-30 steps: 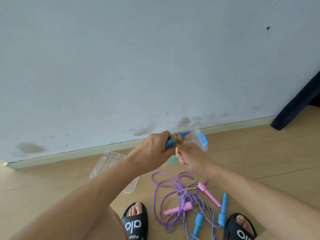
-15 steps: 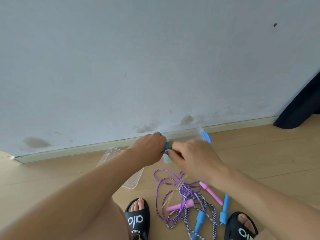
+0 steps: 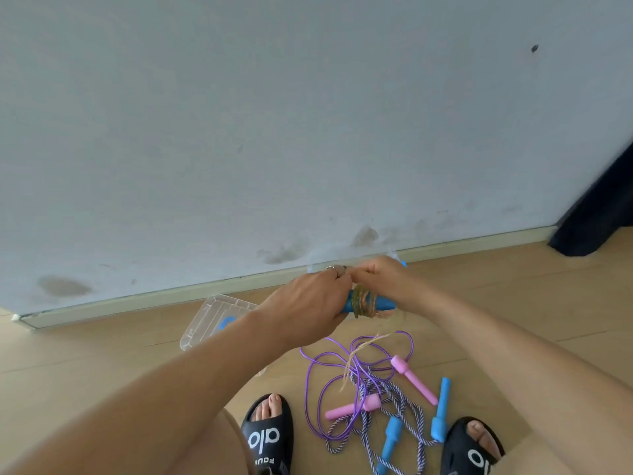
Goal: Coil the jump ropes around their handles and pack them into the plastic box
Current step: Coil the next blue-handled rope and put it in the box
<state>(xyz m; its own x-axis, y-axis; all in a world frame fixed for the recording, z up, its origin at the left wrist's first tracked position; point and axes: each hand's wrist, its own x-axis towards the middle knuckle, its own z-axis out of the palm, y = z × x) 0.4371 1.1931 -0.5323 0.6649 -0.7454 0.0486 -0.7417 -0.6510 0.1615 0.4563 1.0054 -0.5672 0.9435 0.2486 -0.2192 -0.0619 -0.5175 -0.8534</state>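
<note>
Holding a blue handle (image 3: 371,304) in the air, the left hand (image 3: 308,303) grips its left end with curled fingers. A tan rope (image 3: 363,303) is wound around the middle of the handle, and its loose end hangs down. The right hand (image 3: 380,274) pinches something small just above the coils, likely the rope. Near the feet on the wooden floor (image 3: 513,303) lies a purple rope (image 3: 313,389) with pink handles (image 3: 412,378), tangled with a striped rope (image 3: 397,406) that has blue handles (image 3: 442,409). The clear plastic box (image 3: 212,317) sits on the floor to the left, partly behind the left arm. Two black sandals (image 3: 269,440) show at the near edge.
</note>
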